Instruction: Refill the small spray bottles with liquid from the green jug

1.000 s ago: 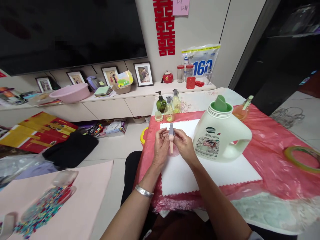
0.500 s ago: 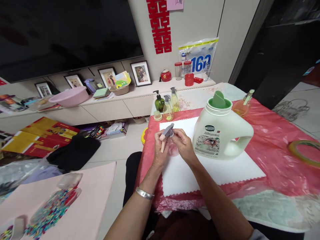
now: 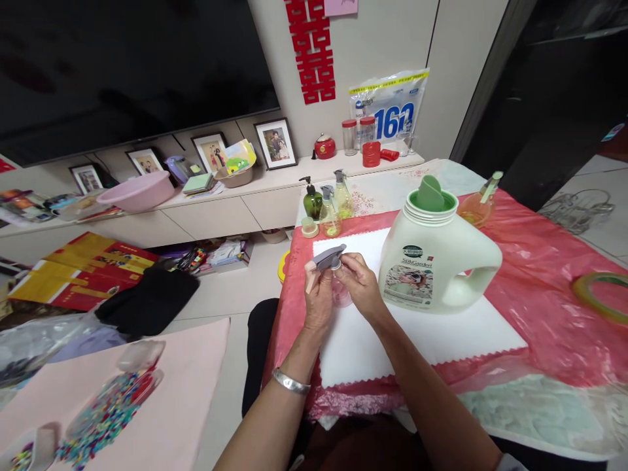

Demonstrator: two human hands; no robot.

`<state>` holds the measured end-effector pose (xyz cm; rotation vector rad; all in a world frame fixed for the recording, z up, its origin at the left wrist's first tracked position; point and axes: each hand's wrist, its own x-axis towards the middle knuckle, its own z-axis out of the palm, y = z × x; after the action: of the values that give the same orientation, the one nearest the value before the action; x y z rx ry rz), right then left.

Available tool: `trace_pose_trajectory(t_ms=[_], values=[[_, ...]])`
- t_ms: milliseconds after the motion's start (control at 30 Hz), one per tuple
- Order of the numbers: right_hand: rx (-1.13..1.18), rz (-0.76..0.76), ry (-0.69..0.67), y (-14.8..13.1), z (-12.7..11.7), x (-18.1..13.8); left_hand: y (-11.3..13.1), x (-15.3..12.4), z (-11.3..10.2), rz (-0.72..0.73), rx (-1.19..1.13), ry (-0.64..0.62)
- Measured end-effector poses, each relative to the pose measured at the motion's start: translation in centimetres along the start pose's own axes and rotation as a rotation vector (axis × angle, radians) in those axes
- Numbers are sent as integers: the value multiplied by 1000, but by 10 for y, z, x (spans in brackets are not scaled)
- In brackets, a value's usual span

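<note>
At the centre of the frame we see a grey-and-pink trigger spray head (image 3: 328,259) in smooth, matt plastic above a clear, pink-tinted bottle (image 3: 342,296) with a shiny, see-through wall. Below them, a silver cuff bracelet (image 3: 291,381) gleams as polished metal. Right of centre, we find a pale green handled jug (image 3: 441,252) of smooth, softly lustrous plastic. Under it we see a white, scallop-edged mat (image 3: 417,345), flat and matt, over a red plastic sheet (image 3: 544,275), glossy and crinkled. At upper left, a black television screen (image 3: 132,72) looks glassy and reflective.
</note>
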<state>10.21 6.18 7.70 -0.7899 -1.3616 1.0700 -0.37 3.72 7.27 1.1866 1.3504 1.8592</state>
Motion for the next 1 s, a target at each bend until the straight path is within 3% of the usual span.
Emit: trace_pose_trajectory(t_ms=[233, 533, 1000], values=[[12, 30, 79, 6, 6, -1, 7, 2, 2, 69, -61, -120], [-14, 45, 18, 2, -2, -1, 5, 4, 7, 32, -110, -69], [-32, 10, 79, 1, 4, -5, -5, 0, 4, 1, -166, -30]])
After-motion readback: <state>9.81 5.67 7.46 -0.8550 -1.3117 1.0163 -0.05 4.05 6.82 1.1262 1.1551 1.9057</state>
